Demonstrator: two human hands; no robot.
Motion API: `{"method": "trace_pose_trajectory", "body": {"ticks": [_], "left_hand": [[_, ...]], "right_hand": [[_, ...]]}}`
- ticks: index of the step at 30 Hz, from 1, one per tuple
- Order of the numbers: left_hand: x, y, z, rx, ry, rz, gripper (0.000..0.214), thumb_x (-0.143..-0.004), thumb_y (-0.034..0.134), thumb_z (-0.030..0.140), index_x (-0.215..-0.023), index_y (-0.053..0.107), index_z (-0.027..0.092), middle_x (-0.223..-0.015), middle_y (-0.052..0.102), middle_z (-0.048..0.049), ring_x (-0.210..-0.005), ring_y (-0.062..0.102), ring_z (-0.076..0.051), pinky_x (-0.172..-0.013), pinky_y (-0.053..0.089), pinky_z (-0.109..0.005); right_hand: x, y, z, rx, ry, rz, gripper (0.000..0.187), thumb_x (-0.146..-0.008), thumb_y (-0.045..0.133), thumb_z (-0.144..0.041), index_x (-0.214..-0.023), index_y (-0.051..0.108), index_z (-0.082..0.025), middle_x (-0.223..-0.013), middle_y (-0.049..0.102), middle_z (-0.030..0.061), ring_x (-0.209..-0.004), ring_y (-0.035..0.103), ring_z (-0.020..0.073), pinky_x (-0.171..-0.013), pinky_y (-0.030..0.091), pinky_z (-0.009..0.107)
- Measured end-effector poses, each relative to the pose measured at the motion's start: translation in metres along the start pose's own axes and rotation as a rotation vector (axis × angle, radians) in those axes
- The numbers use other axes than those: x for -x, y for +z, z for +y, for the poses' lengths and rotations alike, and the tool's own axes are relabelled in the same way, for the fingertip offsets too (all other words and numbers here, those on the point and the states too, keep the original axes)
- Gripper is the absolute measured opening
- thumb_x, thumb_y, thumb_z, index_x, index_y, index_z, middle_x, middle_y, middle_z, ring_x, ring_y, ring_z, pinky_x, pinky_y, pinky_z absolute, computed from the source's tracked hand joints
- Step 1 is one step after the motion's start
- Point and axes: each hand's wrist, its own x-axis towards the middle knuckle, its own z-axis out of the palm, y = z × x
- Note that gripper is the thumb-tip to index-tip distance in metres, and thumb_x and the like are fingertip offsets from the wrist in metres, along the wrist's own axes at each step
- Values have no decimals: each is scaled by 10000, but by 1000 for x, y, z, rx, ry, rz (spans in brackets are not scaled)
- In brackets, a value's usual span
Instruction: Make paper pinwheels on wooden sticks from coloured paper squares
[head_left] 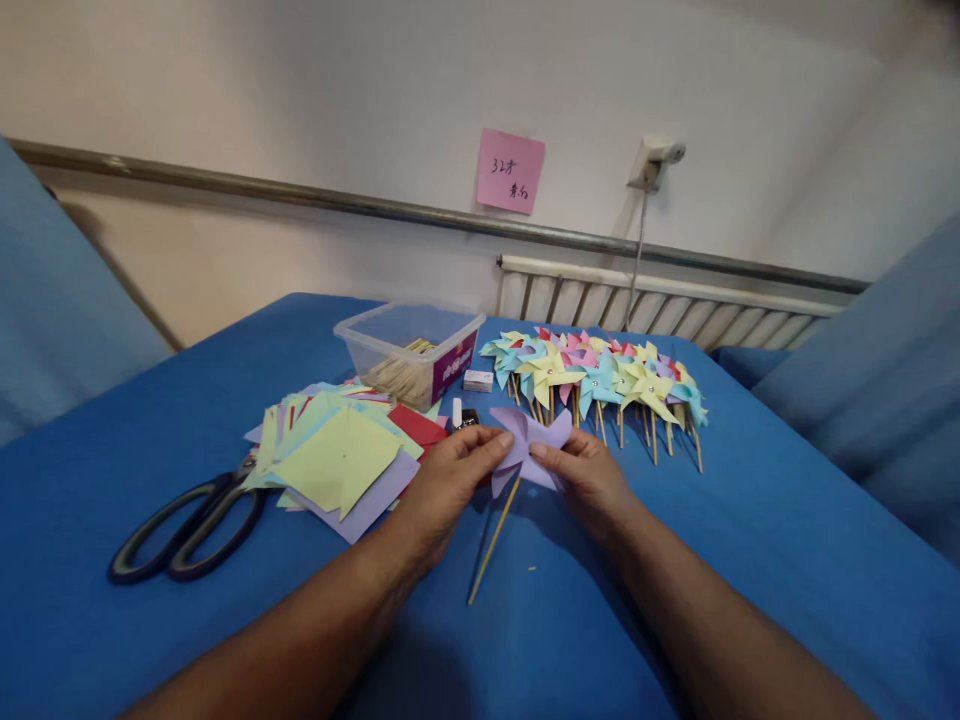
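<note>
Between my two hands is a purple paper pinwheel [551, 432] on a thin wooden stick [495, 540], which slants down toward the near side. My left hand [457, 470] pinches the pinwheel's left blade between thumb and fingers. On the other side, my right hand [589, 475] grips the right part with its thumb on the front, close to the centre. Just beyond my left hand lie a white-capped small bottle [457, 410] and a dark object I cannot make out. A pile of cut coloured paper squares [337, 455] is left of my left hand.
Black-handled scissors [187, 530] lie partly under the paper. A clear plastic box [405, 345] of wooden sticks stands behind, beside a small white box [478, 381]. Several finished pinwheels [592, 375] lie at the back right of the blue-covered surface [795, 590]. A radiator [675, 300] stands behind.
</note>
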Motion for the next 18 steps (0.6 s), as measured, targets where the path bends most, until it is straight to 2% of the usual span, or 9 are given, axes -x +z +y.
{"method": "trace_pose_trajectory", "body": {"ticks": [3, 7, 12, 15, 18], "left_hand": [[-1, 1, -2, 11, -10, -26, 314, -633, 762, 351, -821, 611, 149, -703, 619, -6, -615, 559, -116, -595, 425, -236], [-2, 2, -4, 64, -16, -20, 286, -625, 773, 306, -777, 585, 152, -702, 626, -3, -624, 579, -114, -618, 439, -236], [-2, 3, -6, 80, -48, -40, 323, -645, 771, 326, -850, 603, 141, -730, 642, -26, -642, 600, -129, -602, 450, -234], [-1, 4, -7, 113, -62, -32, 325, -649, 773, 310, -877, 620, 136, -754, 640, -33, -652, 602, -130, -599, 462, -232], [-2, 4, -6, 203, -94, -10, 274, -671, 754, 250, -884, 631, 130, -796, 644, -47, -668, 599, -125, -609, 475, -226]], "right_hand": [[0, 0, 5, 38, 3, 15, 255, -650, 793, -271, -867, 716, -162, -802, 732, 35, -677, 653, 145, -710, 488, 289], [1, 1, 10, 46, 8, 8, 274, -666, 784, -284, -906, 707, -176, -836, 727, 35, -708, 654, 155, -737, 489, 315], [1, 2, 11, 80, 21, 6, 277, -667, 779, -316, -889, 705, -167, -813, 722, 29, -681, 644, 145, -700, 485, 291], [0, 2, 10, 96, 48, -21, 296, -719, 728, -388, -892, 692, -149, -748, 702, 26, -616, 622, 131, -632, 477, 267], [-2, 1, 10, 129, -49, -22, 343, -755, 673, -461, -917, 655, -158, -756, 683, 26, -624, 613, 132, -613, 480, 262]]}}
